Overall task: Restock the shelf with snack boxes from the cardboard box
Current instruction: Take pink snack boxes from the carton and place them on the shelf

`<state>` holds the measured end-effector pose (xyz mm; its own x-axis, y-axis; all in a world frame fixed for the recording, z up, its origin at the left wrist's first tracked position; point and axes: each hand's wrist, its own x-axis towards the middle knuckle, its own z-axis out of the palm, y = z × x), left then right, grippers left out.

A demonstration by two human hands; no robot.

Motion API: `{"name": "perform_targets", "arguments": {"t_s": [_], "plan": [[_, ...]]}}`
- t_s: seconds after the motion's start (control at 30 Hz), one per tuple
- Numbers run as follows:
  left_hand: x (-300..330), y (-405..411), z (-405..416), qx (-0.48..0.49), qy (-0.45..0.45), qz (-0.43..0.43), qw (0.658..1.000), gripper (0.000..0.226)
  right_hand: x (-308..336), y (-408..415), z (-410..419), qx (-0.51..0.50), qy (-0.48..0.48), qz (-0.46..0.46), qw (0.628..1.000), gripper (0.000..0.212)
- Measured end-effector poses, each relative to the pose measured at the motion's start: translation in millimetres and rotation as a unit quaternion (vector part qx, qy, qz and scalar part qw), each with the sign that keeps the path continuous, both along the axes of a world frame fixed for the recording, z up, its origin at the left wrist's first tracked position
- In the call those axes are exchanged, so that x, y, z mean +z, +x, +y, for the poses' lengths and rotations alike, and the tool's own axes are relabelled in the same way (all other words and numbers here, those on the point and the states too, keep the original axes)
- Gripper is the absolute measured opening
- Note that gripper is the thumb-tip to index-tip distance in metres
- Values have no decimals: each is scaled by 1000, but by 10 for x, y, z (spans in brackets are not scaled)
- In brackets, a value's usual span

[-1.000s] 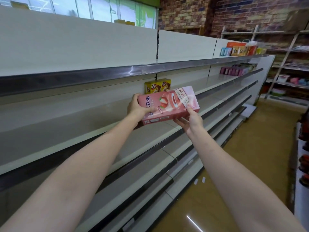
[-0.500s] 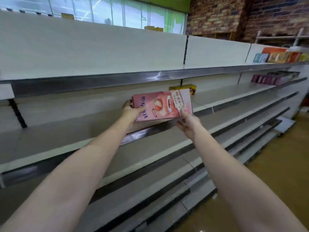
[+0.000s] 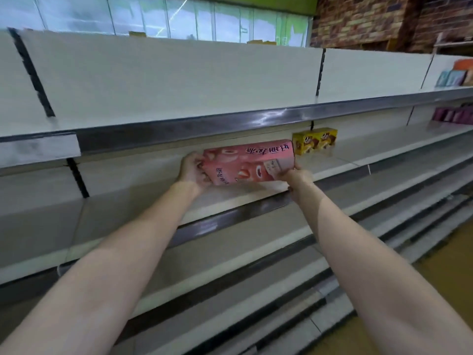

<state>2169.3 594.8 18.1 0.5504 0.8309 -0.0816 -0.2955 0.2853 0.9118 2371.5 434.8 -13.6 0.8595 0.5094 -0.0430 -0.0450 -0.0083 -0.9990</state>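
A pink snack box (image 3: 249,162) with strawberry pictures is held lengthwise just above the second shelf (image 3: 230,198) from the top, tilted with its print upside down. My left hand (image 3: 192,171) grips its left end. My right hand (image 3: 294,175) holds its lower right corner. Whether the box touches the shelf board I cannot tell. The cardboard box is out of view.
Two yellow snack boxes (image 3: 314,140) stand further right on the same shelf. Purple packs (image 3: 450,115) and pale blue and orange boxes (image 3: 453,78) sit at the far right. Several lower shelves step outward below. A brown floor (image 3: 445,275) lies to the right.
Both hands carried the pink box forward and under the upper shelf's edge, turning it over so its print reads upside down. The view swung left along the shelving.
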Motion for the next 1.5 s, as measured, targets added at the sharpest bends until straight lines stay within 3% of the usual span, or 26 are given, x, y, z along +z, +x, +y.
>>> {"name": "perform_targets", "arguments": {"t_s": [0.07, 0.17, 0.27, 0.33, 0.47, 0.6, 0.7, 0.77, 0.9, 1.03, 1.1, 1.2, 1.37, 1.5], "plan": [[15, 11, 72, 1, -24, -29, 999, 17, 3, 30, 42, -2, -6, -6, 1000, 50], [-10, 60, 221, 33, 12, 1, 999, 34, 34, 182, 121, 41, 12, 26, 999, 50], [-23, 79, 319, 86, 47, 17, 995, 13, 128, 294, 205, 83, 68, 72, 992, 33], [-14, 127, 288, 51, 44, 5, 998, 19, 198, 289, 282, 109, 95, 86, 986, 26], [-37, 243, 281, 28, 91, 76, 993, 20, 164, 521, 514, 138, 110, 63, 982, 63], [-106, 367, 347, 21, 160, 97, 982, 44, 167, 686, 553, 168, 136, 49, 975, 53], [-112, 467, 357, 29, 154, 94, 983, 56, 105, 843, 615, 209, 108, 28, 972, 65], [-105, 525, 342, 43, 132, 78, 987, 51, 88, 942, 670, 222, 82, 19, 971, 65], [-134, 635, 344, 137, 123, 37, 982, 47, 172, 1031, 741, 241, 12, -15, 970, 35], [-198, 756, 353, 231, 74, 23, 970, 89, 123, 1047, 792, 361, -55, -68, 928, 35], [-191, 783, 268, 230, 52, 22, 972, 77, 101, 1028, 774, 414, -92, -90, 901, 30], [-151, 818, 206, 215, 55, 32, 975, 36, 137, 1019, 756, 432, -102, -111, 889, 31], [59, 950, 160, 193, 108, 32, 975, 36, 217, 987, 803, 451, -115, -138, 874, 54], [124, 1053, 152, 179, 107, 45, 977, 22, 235, 991, 803, 463, -122, -131, 868, 67]]}}
